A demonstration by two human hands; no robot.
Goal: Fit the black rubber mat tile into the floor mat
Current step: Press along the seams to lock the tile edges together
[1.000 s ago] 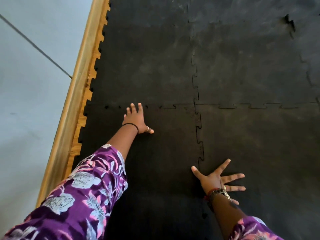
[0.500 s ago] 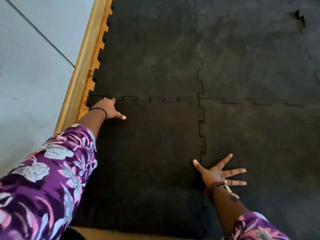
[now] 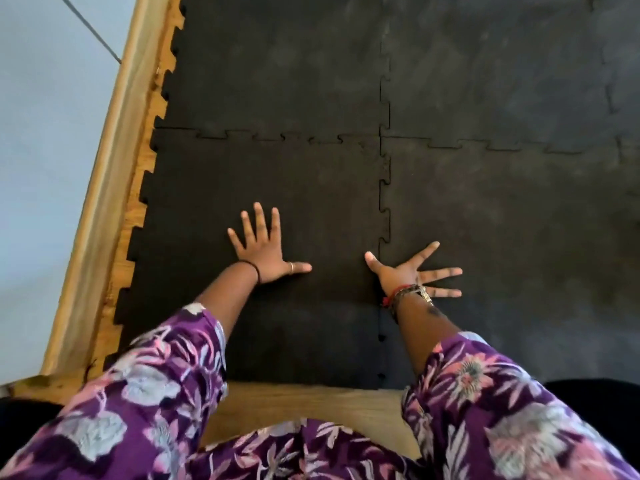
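The black rubber mat tile (image 3: 214, 174) lies flat at the near left of the floor mat (image 3: 502, 220), its toothed edges meshed with the tile beyond it and the tile to its right. My left hand (image 3: 265, 251) rests palm down on the tile's middle, fingers spread, holding nothing. My right hand (image 3: 410, 273) lies flat with fingers splayed just right of the vertical seam (image 3: 382, 216), thumb touching the seam. Both hands press on rubber.
A wooden border (image 3: 114, 188) runs along the mat's left side, its bare wood showing between the tile's teeth. More wood (image 3: 304, 400) shows at the tile's near edge. Pale blue floor (image 3: 41, 140) lies to the left. Purple flowered sleeves fill the foreground.
My left hand has come back from the tile's far left corner to its middle and now lies flat with fingers spread. The right hand stays by the seam. The camera has tilted nearer.
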